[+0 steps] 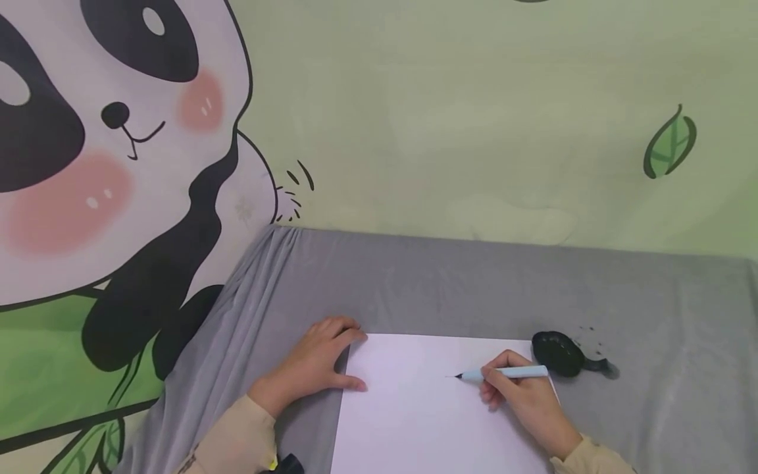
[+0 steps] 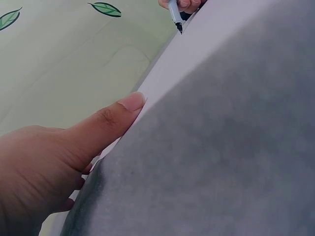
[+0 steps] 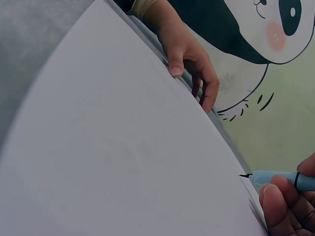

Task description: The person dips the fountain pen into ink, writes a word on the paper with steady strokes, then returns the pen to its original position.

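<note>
A sheet of white paper (image 1: 408, 415) lies on the grey cloth. My right hand (image 1: 527, 395) holds a light blue pen (image 1: 521, 372), pinched between thumb and fingers, over the right part of the sheet. The pen's dark fine tip is at the paper, beside a short thin dark line (image 1: 450, 376). My left hand (image 1: 320, 359) rests at the paper's upper left edge, its thumb and fingers spread apart. In the left wrist view the left thumb (image 2: 130, 103) presses on the paper's edge. The right wrist view shows the pen tip low over the sheet.
A glossy black oval object (image 1: 556, 354) with a narrow tail lies right of the paper, small dark specks near it. Grey cloth (image 1: 474, 283) covers the surface up to a green wall (image 1: 444, 131) with a painted panda (image 1: 148, 197). Something black (image 1: 290, 464) shows by the left sleeve.
</note>
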The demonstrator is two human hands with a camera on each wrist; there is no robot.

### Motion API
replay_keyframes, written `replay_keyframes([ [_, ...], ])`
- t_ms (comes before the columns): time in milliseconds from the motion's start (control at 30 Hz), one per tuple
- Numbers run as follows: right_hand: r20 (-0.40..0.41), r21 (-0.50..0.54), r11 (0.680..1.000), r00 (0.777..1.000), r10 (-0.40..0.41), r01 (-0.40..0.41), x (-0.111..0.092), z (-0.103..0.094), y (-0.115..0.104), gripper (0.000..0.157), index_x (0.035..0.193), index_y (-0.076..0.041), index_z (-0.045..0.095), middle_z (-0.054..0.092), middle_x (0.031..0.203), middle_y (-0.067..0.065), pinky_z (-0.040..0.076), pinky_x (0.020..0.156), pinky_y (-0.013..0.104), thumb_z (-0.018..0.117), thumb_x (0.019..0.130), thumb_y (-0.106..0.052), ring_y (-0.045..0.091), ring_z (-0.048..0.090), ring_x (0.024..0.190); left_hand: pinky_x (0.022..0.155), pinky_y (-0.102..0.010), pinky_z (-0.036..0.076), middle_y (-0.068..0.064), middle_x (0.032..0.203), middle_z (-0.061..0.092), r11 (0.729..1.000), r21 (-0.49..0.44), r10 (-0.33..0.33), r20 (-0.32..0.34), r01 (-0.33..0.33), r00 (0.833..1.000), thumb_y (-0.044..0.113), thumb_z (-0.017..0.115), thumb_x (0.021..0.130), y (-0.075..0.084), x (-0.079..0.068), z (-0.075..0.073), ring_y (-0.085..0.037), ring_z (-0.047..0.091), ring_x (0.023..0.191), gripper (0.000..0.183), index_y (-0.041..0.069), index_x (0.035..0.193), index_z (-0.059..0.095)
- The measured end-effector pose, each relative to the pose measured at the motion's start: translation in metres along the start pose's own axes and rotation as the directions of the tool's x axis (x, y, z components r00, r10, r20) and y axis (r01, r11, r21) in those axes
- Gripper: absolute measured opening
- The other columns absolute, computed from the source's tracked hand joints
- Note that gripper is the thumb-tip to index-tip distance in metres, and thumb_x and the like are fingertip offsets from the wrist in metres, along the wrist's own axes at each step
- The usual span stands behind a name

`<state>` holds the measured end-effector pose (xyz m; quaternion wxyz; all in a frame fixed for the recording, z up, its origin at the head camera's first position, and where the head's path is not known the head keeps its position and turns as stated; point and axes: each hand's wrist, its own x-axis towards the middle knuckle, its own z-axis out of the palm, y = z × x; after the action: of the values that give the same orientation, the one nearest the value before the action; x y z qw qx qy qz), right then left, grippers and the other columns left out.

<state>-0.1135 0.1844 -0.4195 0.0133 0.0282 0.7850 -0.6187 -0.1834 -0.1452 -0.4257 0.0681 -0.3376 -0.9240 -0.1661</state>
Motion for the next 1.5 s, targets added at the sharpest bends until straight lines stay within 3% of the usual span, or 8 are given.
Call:
replay_keyframes([
  [1067,-0.055,-0.020,0.999,0.997,0.046,-0.048,0.0033,-0.0006,-0.0034,0.014,0.092,0.008,0.055,0.066,0.071,0.011,0.054,0.054,0.027,0.060,0.091,-0.005,0.013,0.062,0.057,0.100,-0.049,0.040,-0.007,0.125,0.056,1.000,0.010,0.012,-0.017,-0.011,1.000,0.054,0.080,0.066,-0.0002,0.0005,-0.0031,-0.028,0.052,0.119,0.072,0.014,0.123,0.059],
  [1500,-0.089,-0.054,0.989,0.987,0.131,-0.136,0.0032,-0.0007,-0.0010,0.014,0.094,0.006,0.054,0.066,0.073,0.009,0.054,0.055,0.026,0.059,0.093,-0.007,0.014,0.062,0.059,0.101,-0.049,0.040,-0.008,0.126,0.056,1.000,0.004,0.001,-0.006,-0.001,1.000,0.055,0.080,0.064,0.0017,-0.0008,-0.0018,-0.028,0.051,0.119,0.075,0.014,0.123,0.059],
])
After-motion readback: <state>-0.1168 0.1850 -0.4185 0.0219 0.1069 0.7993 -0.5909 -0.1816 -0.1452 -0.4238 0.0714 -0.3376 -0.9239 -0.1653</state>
